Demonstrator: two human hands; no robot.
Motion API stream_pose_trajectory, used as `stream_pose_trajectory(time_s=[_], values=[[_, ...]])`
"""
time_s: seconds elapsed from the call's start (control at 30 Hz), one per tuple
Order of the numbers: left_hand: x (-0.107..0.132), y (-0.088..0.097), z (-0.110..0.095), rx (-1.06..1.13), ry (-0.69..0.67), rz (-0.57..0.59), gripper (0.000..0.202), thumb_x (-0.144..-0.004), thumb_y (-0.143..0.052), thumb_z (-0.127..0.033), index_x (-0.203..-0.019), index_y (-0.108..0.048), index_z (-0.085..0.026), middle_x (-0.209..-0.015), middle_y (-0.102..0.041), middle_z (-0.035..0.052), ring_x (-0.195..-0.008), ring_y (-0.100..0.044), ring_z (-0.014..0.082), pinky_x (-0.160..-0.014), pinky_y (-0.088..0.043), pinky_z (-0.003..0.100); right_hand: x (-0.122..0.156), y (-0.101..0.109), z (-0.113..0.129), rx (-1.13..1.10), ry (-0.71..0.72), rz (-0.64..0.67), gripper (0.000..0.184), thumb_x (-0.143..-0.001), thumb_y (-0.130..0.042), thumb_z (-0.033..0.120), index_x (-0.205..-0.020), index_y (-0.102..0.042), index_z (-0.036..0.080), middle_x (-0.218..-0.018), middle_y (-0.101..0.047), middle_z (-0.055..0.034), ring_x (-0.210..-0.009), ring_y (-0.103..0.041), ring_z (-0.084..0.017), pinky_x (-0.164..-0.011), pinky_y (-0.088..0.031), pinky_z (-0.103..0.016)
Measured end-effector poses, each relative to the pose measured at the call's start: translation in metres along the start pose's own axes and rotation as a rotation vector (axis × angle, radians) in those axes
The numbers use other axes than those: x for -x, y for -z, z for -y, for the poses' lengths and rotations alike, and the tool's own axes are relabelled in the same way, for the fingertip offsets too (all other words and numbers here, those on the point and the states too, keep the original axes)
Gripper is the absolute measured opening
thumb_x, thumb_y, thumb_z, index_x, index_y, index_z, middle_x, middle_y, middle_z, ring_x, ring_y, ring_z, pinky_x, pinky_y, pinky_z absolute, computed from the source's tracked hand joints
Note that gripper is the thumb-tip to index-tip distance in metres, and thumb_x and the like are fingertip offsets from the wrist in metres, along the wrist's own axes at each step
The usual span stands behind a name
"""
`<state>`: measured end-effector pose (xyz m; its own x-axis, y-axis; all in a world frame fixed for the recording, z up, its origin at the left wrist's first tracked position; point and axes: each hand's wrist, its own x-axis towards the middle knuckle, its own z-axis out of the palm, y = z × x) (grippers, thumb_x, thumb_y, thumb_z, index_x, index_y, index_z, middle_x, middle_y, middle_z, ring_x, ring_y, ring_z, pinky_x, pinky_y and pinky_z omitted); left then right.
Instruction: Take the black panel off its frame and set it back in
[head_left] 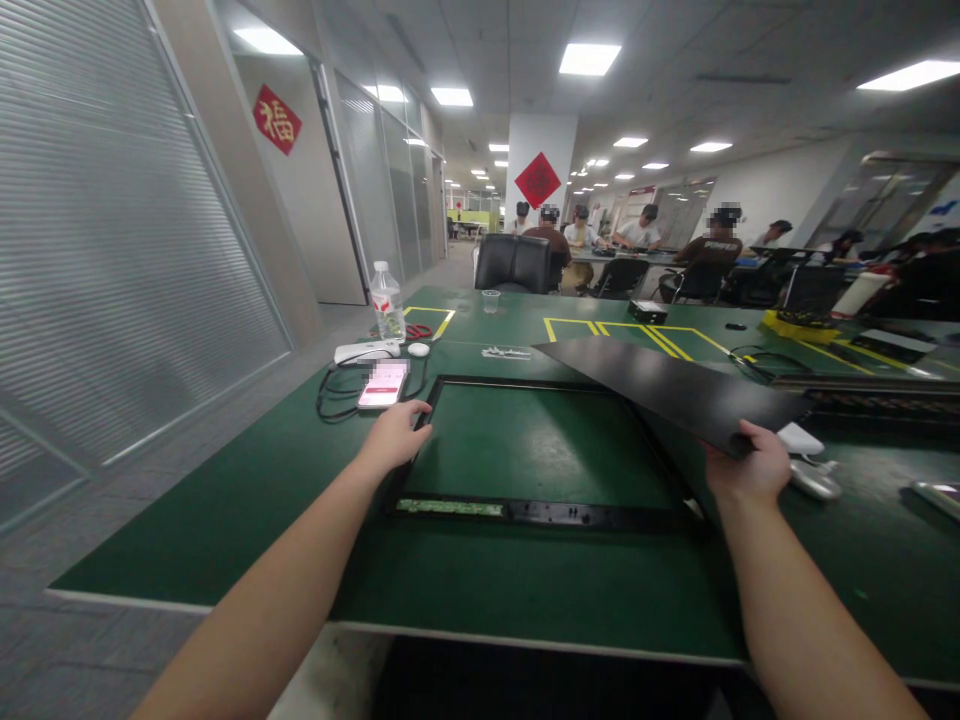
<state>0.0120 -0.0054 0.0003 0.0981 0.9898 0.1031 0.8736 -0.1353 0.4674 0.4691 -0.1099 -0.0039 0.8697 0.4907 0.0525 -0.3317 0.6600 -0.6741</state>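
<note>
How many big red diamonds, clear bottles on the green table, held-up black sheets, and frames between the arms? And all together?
Big red diamonds: 2
Clear bottle: 1
Held-up black sheet: 1
Frame between the arms: 1
Total: 5

Panel [667, 385]: plain black, with a dull grey sheen.
Frame [592, 514]: black, with a mottled pale-green strip [450, 507] along the left of its near side.
Tabletop [540, 590]: deep green throughout, edged in off-white.
Tape lines [570, 322]: bright yellow, in angular outlines.
Phone [384, 384]: pink and white on screen.
Cable [321, 398]: black.
Bottle [388, 318]: clear; cap [382, 266] white, label [383, 300] red and white.
Scissors [418, 331]: red handles.
Chair [513, 263]: glossy black.
Near wall diamond [277, 119]: red, bearing a gold character.
Far wall diamond [538, 179]: red, with a faint darker motif.
Blinds [112, 200]: grey, in fine horizontal stripes.
Floor [67, 650]: mottled grey.
Pillar [544, 135]: white.
</note>
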Motion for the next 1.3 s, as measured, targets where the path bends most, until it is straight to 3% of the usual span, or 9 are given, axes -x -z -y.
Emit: stream_pose_trajectory(time_s=[0.2, 0.37, 0.7, 0.93, 1.3], values=[[-0.001, -0.002, 0.003, -0.079, -0.018, 0.056, 0.047, -0.083, -0.062, -0.015, -0.129, -0.073, -0.019, -0.118, -0.076, 0.0127, -0.108, -0.071, 0.0278, -0.090, -0.052, 0.031, -0.013, 0.005, -0.001, 0.065, 0.113, -0.136, 0.042, -0.052, -0.057, 0.007, -0.086, -0.042, 0.025, -0.079, -0.054, 0.0088, -0.070, -0.061, -0.012, -0.054, -0.061, -0.027], [-0.002, -0.004, 0.006, -0.072, -0.068, 0.022, 0.049, -0.077, -0.063, -0.011, -0.123, -0.076, -0.021, -0.114, -0.076, 0.0114, -0.108, -0.071, 0.0295, -0.093, -0.053, 0.034, -0.012, 0.004, 0.001, 0.083, 0.153, -0.157, 0.046, -0.055, -0.057, 0.007, -0.092, -0.041, 0.028, -0.080, -0.055, 0.0095, -0.068, -0.062, -0.011, -0.056, -0.061, -0.024], [-0.005, -0.010, 0.014, 0.031, -0.103, -0.014, 0.052, -0.064, -0.064, -0.007, -0.111, -0.079, -0.022, -0.113, -0.076, 0.0121, -0.107, -0.071, 0.0324, -0.098, -0.052, 0.038, -0.014, 0.010, -0.001, 0.077, 0.102, -0.187, 0.050, -0.058, -0.059, 0.003, -0.098, -0.044, 0.030, -0.091, -0.063, 0.0104, -0.069, -0.066, -0.011, -0.057, -0.061, -0.023], [-0.004, -0.009, 0.011, -0.063, -0.131, 0.031, 0.059, -0.067, -0.055, -0.002, -0.120, -0.077, -0.017, -0.121, -0.073, 0.0165, -0.113, -0.069, 0.0323, -0.098, -0.051, 0.037, -0.022, 0.014, -0.006, 0.127, -0.003, -0.209, 0.050, -0.061, -0.059, -0.001, -0.095, -0.039, 0.029, -0.094, -0.065, 0.0112, -0.069, -0.068, -0.011, -0.058, -0.063, -0.026], [-0.007, -0.014, 0.018, -0.027, -0.152, 0.006, 0.053, -0.067, -0.060, -0.007, -0.115, -0.079, -0.021, -0.123, -0.072, 0.0152, -0.112, -0.069, 0.0334, -0.101, -0.052, 0.041, -0.031, 0.021, -0.019, 0.177, -0.059, -0.233, 0.050, -0.064, -0.060, 0.003, -0.098, -0.037, 0.030, -0.098, -0.065, 0.0112, -0.065, -0.067, -0.009, -0.052, -0.060, -0.022]])
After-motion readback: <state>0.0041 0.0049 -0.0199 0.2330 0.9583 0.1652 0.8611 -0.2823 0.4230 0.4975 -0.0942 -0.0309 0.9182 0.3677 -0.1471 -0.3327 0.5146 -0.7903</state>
